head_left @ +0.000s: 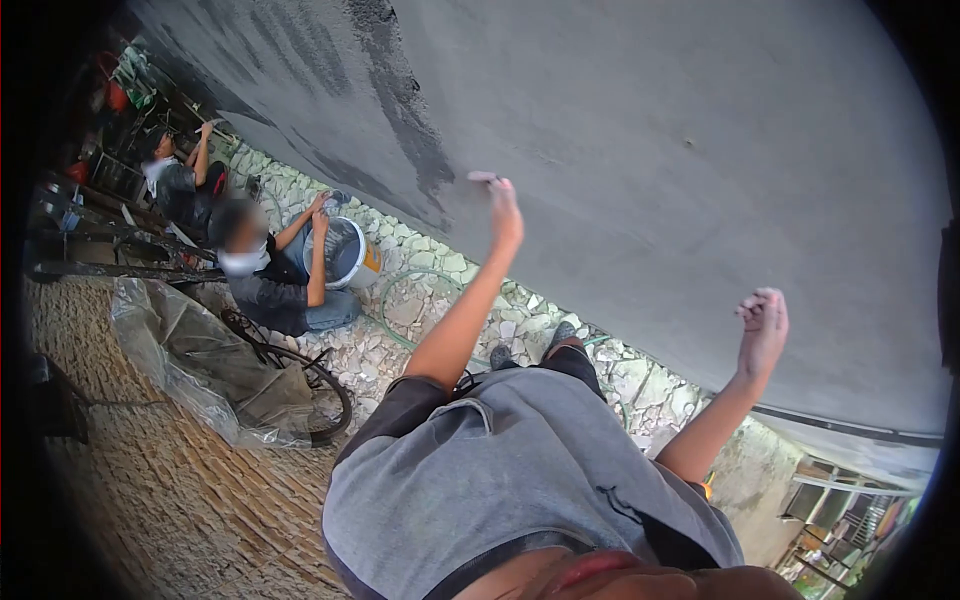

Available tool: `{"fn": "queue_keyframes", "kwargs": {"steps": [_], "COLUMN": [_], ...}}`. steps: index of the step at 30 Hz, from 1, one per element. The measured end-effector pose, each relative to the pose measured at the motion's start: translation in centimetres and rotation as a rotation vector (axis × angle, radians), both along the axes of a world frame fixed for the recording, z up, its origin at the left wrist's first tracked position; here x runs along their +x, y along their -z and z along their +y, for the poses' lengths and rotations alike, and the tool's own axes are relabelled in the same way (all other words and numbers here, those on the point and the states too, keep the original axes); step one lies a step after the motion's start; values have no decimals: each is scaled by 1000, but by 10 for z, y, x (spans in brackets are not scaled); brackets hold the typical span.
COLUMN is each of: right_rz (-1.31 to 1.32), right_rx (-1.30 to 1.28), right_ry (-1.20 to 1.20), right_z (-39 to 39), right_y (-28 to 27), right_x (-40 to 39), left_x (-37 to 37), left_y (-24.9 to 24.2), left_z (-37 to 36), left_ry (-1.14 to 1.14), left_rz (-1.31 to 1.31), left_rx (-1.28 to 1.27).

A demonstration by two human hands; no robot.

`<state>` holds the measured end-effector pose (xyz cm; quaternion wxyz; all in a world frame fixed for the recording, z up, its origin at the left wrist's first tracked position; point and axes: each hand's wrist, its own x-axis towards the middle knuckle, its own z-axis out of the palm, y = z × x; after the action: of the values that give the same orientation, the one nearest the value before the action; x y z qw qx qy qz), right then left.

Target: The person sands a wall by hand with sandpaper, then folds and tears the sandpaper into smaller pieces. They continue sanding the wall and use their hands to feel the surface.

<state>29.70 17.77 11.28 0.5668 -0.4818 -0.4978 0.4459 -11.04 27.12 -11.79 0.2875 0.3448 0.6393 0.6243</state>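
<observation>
My left hand [506, 214] is raised in front of the grey wall [640, 130]. Its fingers bend to the left, with pale grey tips, and no held object can be made out. Farther right, my right hand [764, 330] is also up before the wall, its fingers loosely bent and apart, coated with grey, with nothing visible in them. Whether either hand touches the wall cannot be told. A darker, rougher patch [405, 110] marks the wall left of my left hand.
Two people [270, 290] [178, 185] crouch at the left, the nearer one beside a white bucket [348, 252]. Broken stones [405, 310] and a green hose [385, 325] lie along the wall's foot. Plastic sheeting [200, 350] partly covers a bicycle [340, 395]. Window bars [850, 500] stand lower right.
</observation>
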Motion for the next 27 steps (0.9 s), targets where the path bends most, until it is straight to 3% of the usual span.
{"fn": "queue_keyframes", "kwargs": {"steps": [2, 6, 9, 11, 15, 17, 18, 20, 23, 27], "right_rz": [119, 149, 326, 420, 470, 334, 333, 300, 295, 321], "right_rx": [109, 155, 180, 222, 346, 296, 296, 307, 306, 304], "right_ry": [20, 125, 113, 37, -141, 298, 304, 368, 330, 370], "right_z": [2, 12, 18, 25, 53, 53, 53, 50, 50, 51], "right_y": [-7, -10, -16, -22, 4, 4, 2, -3, 1, 1], "right_x": [20, 42, 46, 40, 57, 37, 31, 24, 29, 30], "left_x": [39, 35, 28, 12, 68, 88, 84, 71, 76, 66], "left_y": [-6, -16, -29, -62, -59, -64, -68, -104, -132, -127], "left_z": [-7, 4, 6, 8, -6, -14, -13, -21, -10, 7], "left_ry": [67, -55, -118, -216, -124, -93, -87, 286, 206, 48], "left_rz": [-66, -200, -292, -279, -251, 270, 268, 825, 932, 937], "left_rx": [77, 159, 188, 158, 161, 396, 396, 506, 452, 377]}}
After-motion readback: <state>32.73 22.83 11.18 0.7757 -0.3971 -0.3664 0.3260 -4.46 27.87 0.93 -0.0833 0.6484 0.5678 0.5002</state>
